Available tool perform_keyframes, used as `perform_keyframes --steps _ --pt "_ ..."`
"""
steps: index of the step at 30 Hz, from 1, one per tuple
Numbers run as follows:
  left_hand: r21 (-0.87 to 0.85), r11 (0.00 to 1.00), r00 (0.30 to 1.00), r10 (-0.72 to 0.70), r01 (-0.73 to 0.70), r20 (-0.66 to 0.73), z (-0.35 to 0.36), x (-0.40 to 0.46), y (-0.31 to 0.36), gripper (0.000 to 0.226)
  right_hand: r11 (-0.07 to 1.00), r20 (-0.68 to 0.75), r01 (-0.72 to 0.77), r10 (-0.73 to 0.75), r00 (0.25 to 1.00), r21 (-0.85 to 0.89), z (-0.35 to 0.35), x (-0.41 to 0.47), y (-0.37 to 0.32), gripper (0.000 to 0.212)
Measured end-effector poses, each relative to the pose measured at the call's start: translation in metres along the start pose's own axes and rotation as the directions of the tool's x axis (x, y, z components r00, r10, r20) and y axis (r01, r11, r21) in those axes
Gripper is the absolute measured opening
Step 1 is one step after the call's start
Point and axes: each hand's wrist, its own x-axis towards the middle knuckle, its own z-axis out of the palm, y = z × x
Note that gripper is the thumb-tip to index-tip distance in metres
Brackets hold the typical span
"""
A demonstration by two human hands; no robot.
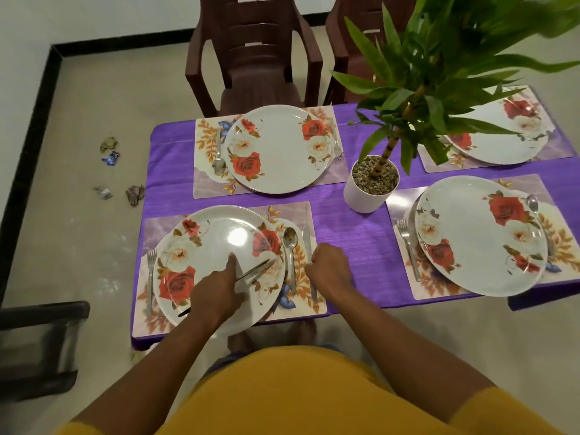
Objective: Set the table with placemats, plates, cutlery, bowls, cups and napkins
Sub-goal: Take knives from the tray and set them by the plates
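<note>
Four floral placemats lie on the purple table (345, 233), each with a white rose plate. My left hand (219, 287) hovers over the near-left plate (219, 233), index finger straight, gripping a table knife (254, 270) whose blade points right. My right hand (329, 271) is curled at the placemat's (301, 215) right side, pinching a second knife (307, 237) that lies beside the spoon (290, 246). A fork (151, 277) lies left of this plate. The far-left plate (276, 149) has a spoon (217, 152) and a fork (337, 146) at its sides.
A potted plant (367, 193) stands mid-table, its leaves hiding part of the far-right plate (508, 142). The near-right plate (477, 237) has a fork (406, 246) and spoon (533, 205). Two brown chairs (251, 58) stand behind the table. Scraps of litter (110, 152) lie on the floor.
</note>
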Motion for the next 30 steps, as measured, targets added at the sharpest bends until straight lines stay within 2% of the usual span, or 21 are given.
perform_keyframes --steps 13,15,17,19,22,23,25,27,30 --pt "-0.003 1.000 0.999 0.021 -0.021 0.036 0.010 0.007 -0.001 0.106 1.000 0.005 -0.019 0.019 1.000 0.007 -0.001 0.007 0.000 0.021" --pt "-0.059 0.998 0.997 0.021 -0.017 0.074 0.009 0.009 0.000 0.108 1.000 0.026 -0.018 0.017 1.000 0.008 -0.003 0.007 -0.001 0.021" --pt "-0.232 0.973 0.986 0.026 0.013 0.167 0.000 0.011 -0.001 0.109 1.000 0.075 -0.011 0.009 0.997 0.014 -0.008 0.006 -0.003 0.023" --pt "-0.422 0.906 0.981 0.050 0.034 0.186 -0.014 0.013 -0.005 0.096 1.000 0.129 -0.015 0.012 0.992 0.016 -0.015 0.006 -0.006 0.030" --pt "-0.611 0.791 0.985 0.118 -0.019 0.123 -0.041 0.011 -0.009 0.045 0.999 0.139 -0.029 0.025 0.990 0.026 -0.022 0.005 -0.006 0.032" --pt "-0.682 0.732 0.983 0.128 -0.004 0.132 -0.049 0.009 -0.007 0.034 0.999 0.125 -0.026 0.022 0.992 0.026 -0.024 0.004 -0.007 0.031" --pt "-0.801 0.595 0.969 0.158 0.059 0.190 -0.062 0.008 -0.001 0.029 0.998 0.102 -0.014 0.007 0.995 0.068 -0.028 0.001 -0.010 0.025" --pt "-0.864 0.485 0.940 0.214 0.133 0.265 -0.072 0.009 0.007 0.025 0.979 0.082 -0.014 -0.002 0.997 0.202 -0.034 -0.007 -0.017 0.014" --pt "-0.904 0.385 0.871 0.360 0.187 0.333 -0.082 0.012 0.020 0.033 0.889 0.090 -0.057 0.018 0.996 0.454 -0.048 -0.024 -0.032 0.009"
